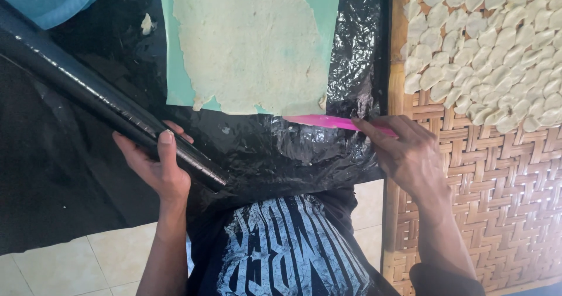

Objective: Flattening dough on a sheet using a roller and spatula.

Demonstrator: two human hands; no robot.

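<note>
- The left hand [157,166] is wrapped around a long black roller [111,106] that lies slantwise over the black plastic sheet [293,150].
- The right hand [404,152] pinches a pink flat strip [328,121] at the sheet's right edge.
- Just beyond, rolled pale dough [252,44] covers a green mat [175,68].
- To the right, a woven bamboo tray [503,185] carries small pale dough ovals [492,44].

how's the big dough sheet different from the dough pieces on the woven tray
The dough sheet is one large, ragged-edged slab; the dough pieces are many small ovals. The sheet lies on a green mat over black plastic; the pieces overlap in rows on the woven tray. Both are pale cream and flat.
</note>
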